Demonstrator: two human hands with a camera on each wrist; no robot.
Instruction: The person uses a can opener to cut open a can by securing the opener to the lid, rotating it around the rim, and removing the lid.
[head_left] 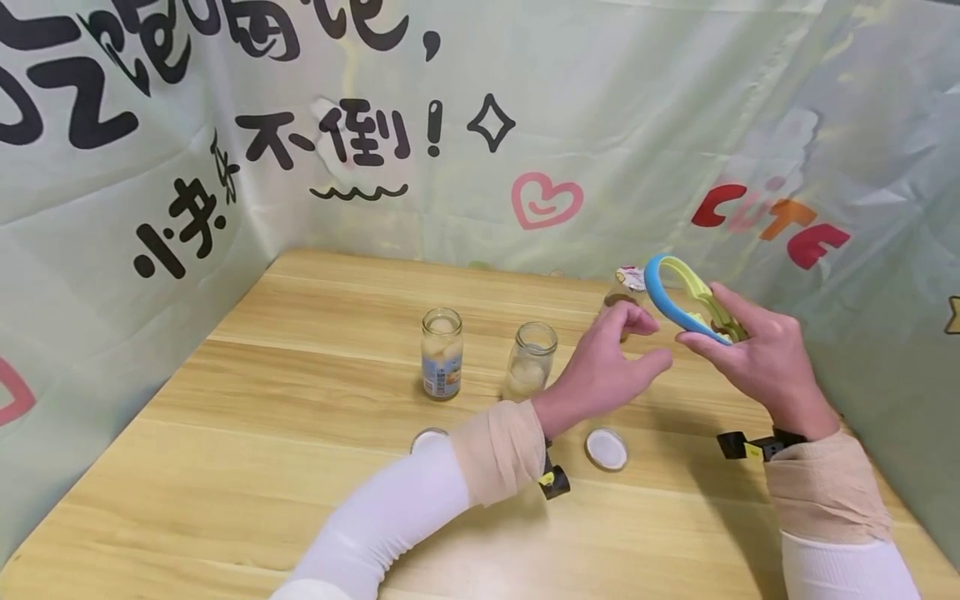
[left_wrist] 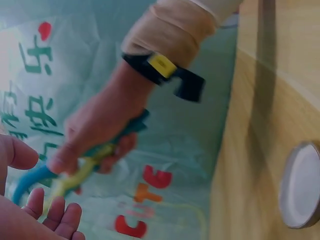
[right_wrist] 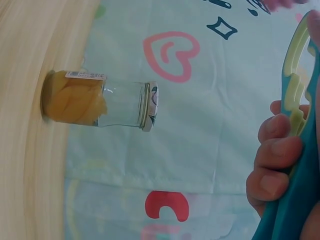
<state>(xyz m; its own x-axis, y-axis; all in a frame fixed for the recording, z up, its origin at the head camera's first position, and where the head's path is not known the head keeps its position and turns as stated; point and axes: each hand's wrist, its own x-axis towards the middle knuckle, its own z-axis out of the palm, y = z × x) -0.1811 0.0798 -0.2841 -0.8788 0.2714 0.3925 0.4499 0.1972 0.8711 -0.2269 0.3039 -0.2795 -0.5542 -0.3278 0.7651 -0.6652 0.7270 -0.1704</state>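
Observation:
My right hand grips a blue and yellow-green jar opener, holding it up above the table with its looped end toward the left. Fingers are wrapped round its handles in the right wrist view. Facing it, my left hand hangs in the air with loosely bent fingers and holds nothing. Behind the left hand stands a glass jar with orange-yellow fruit pieces and its patterned lid on; in the head view the left hand partly covers this jar.
Two lidless glass jars with pale contents, one labelled blue and one plain, stand left of my left hand. One loose lid lies near the left wrist; another lid is partly behind the left sleeve. Printed cloth walls enclose the wooden table.

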